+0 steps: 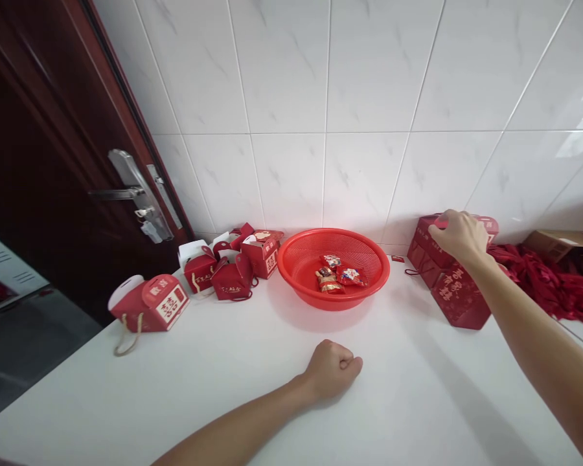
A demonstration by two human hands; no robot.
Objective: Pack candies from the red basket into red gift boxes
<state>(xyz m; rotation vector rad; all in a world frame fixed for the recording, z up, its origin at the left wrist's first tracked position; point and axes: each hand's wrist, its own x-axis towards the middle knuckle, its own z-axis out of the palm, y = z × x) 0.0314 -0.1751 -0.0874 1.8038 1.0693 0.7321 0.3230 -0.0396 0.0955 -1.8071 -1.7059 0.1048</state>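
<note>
My left hand (333, 370) rests on the white tabletop as a closed fist, with nothing visible in it. It lies in front of a red plastic mesh basket (294, 285), which holds several wrapped sweets (351, 276). On the right, my right hand (460, 236) is over a group of red gift boxes (460, 301), its thumb and forefinger apart. A pink curved edge shows near the fingertips; the other fingers are partly hidden, and I cannot tell whether they touch a box.
Several red candy boxes (232, 277) stand left of the basket, and one with a cord handle (153, 303) sits nearer. Red ribbon-like material (558, 285) and a cardboard box (558, 243) lie far right. A tiled wall (291, 77) backs the table; a dark door (43, 116) is left.
</note>
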